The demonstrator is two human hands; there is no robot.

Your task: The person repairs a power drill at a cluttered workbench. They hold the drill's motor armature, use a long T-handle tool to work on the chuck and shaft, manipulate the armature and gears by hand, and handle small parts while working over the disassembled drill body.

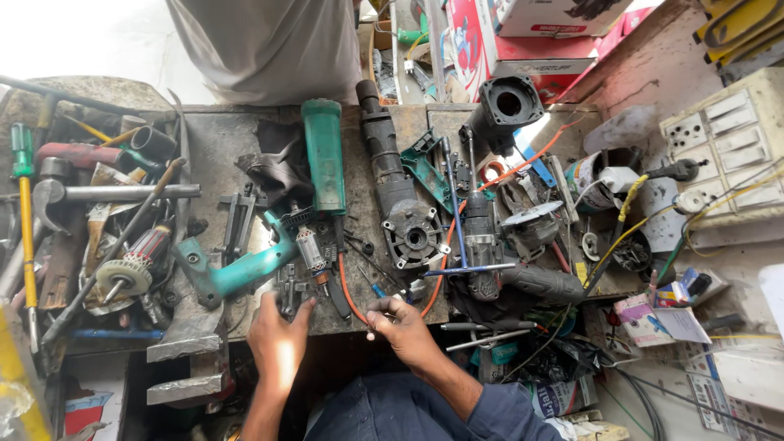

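Left hand: the left hand (278, 343) is laid at the near edge of the surface (220, 139), its fingers closed about a small dark metal part (287, 296).
Right hand: the right hand (402, 328) is loosely curled, fingertips pinched on something thin beside the orange wire (349, 298); what exactly is pinched cannot be told.
Small dark metal part: it is held just ahead of the left hand, touching the fingertips, next to the armature.
Armature: a copper-wound armature (310, 249) is seen lying loose just beyond the left hand, out of its housing.
Teal tool body: the teal tool body (237, 273) is left opened, ahead and to the left of the left hand.
Green housing: a green housing (324, 155) is set well beyond both hands, separate from the body.
Grey gear housing: a grey gear housing (400, 204) is laid beyond the right hand, its round end face exposed.
Blue screwdriver: a blue screwdriver (374, 287) rests between the hands, just ahead of the right.
Done, as judged: the tool is taken apart, its parts spread over the surface.
Left, as judged: no part is seen refitted; the work on the small parts appears to be in hand, and reassembly is not yet begun.
Beyond the surface: a person in a grey garment (269, 41) stands at the far side.
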